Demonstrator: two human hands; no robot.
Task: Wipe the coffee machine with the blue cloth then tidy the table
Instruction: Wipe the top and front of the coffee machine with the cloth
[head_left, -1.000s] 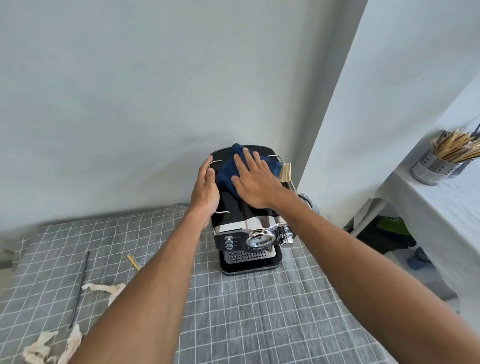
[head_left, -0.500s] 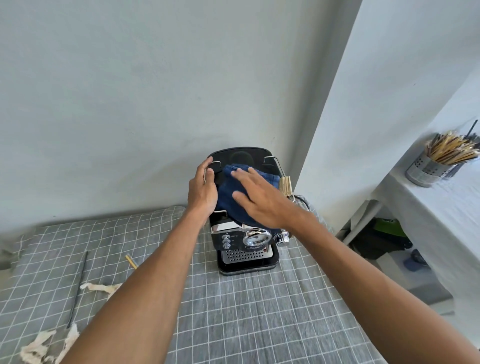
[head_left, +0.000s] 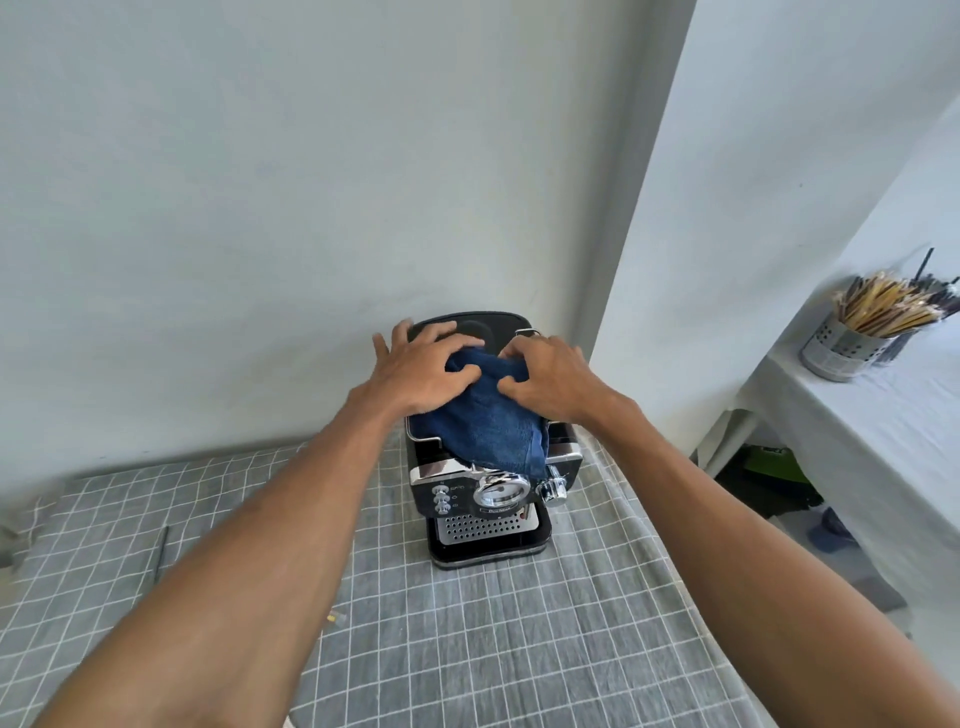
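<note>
The black and chrome coffee machine (head_left: 485, 512) stands at the back of the table against the wall. A dark blue cloth (head_left: 485, 426) lies bunched on its top and hangs a little over the front edge. My left hand (head_left: 423, 371) rests on the cloth's left side with curled fingers gripping its far edge. My right hand (head_left: 550, 376) pinches the cloth's right side with bent fingers. Both hands hide the far part of the cloth and much of the machine's top.
A grey checked tablecloth (head_left: 467, 639) covers the table. A thin dark stick (head_left: 160, 551) lies at the left. To the right, across a gap, a white-covered table (head_left: 883, 431) carries a metal holder of sticks (head_left: 844, 345). Walls close in behind and to the right.
My left hand has moved from the machine's left side onto the cloth. My right hand went from lying flat to pinching the cloth. The cloth has bunched and slid toward the front.
</note>
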